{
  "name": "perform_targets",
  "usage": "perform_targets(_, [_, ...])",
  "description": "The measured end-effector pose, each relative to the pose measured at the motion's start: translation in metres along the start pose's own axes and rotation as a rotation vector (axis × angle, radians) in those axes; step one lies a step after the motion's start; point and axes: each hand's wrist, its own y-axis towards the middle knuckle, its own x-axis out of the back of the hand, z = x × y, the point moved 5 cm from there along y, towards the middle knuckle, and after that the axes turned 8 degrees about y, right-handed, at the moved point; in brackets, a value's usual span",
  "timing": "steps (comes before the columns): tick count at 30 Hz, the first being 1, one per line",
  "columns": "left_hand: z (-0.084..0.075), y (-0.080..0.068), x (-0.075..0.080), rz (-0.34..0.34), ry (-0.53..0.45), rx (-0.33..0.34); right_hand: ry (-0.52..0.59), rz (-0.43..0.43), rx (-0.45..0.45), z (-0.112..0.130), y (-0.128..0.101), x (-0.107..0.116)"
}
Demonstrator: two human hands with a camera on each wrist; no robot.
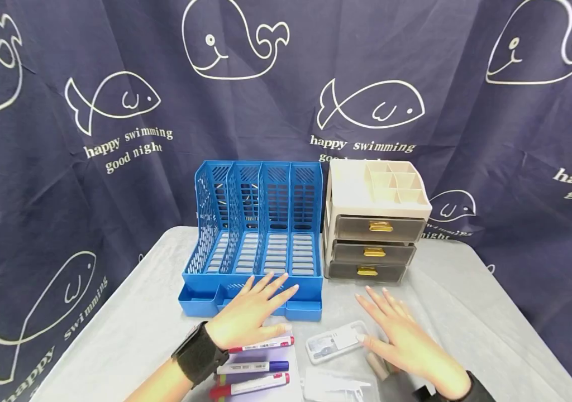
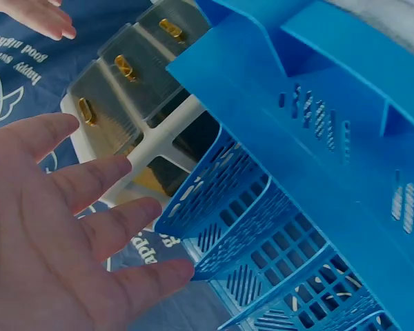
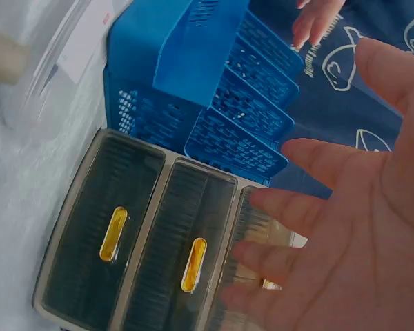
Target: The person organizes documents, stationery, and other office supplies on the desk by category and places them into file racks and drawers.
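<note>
From the head view we see three markers (image 1: 253, 367) lying left to right, one's blue end rightward, by the spread left hand (image 1: 246, 319); a pale case (image 1: 336, 341) slants up rightward beside the spread right hand (image 1: 400, 339), and the backdrop (image 1: 266, 117) reads "happy swimming good night". In the left wrist view we see that hand splayed before the blue rack (image 2: 248, 117), and in the right wrist view the other before the drawers (image 3: 141, 200); we cannot tell any contact.

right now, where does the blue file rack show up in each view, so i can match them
Head: the blue file rack stands near the middle, behind the left hand.
Left wrist: tilted, filling much of the right side.
Right wrist: tilted, at top centre.
Shared landmark: the drawer box with gold handles beside it.
</note>
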Motion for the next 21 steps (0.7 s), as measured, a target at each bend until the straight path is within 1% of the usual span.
perform_targets(4, [0.0, 0.006, 0.005, -0.009, 0.002, -0.024, 0.084, 0.014, 0.016, 0.0, 0.005, 0.003])
perform_targets(7, [0.0, 0.012, 0.01, -0.014, 0.018, -0.039, 0.182, 0.016, 0.0, -0.004, 0.011, 0.006])
perform_targets(9, [-0.001, 0.017, 0.014, -0.013, 0.024, -0.05, 0.274, 0.015, -0.009, -0.008, 0.015, 0.007])
perform_targets(12, [-0.002, 0.025, 0.02, -0.01, 0.01, -0.061, 0.485, 0.041, -0.049, -0.018, 0.024, 0.007])
perform_targets(15, [-0.003, 0.035, 0.028, -0.018, 0.011, -0.075, 0.741, 0.087, -0.131, -0.028, 0.033, 0.008])
perform_targets(16, [-0.004, 0.038, 0.03, -0.022, 0.016, -0.08, 0.823, 0.1, -0.171, -0.032, 0.035, 0.008])
perform_targets(18, [-0.004, 0.045, 0.035, -0.029, 0.015, -0.09, 0.957, 0.118, -0.217, -0.038, 0.041, 0.009])
perform_targets(21, [-0.004, 0.056, 0.043, -0.033, 0.004, -0.104, 1.162, 0.15, -0.242, -0.042, 0.05, 0.011])
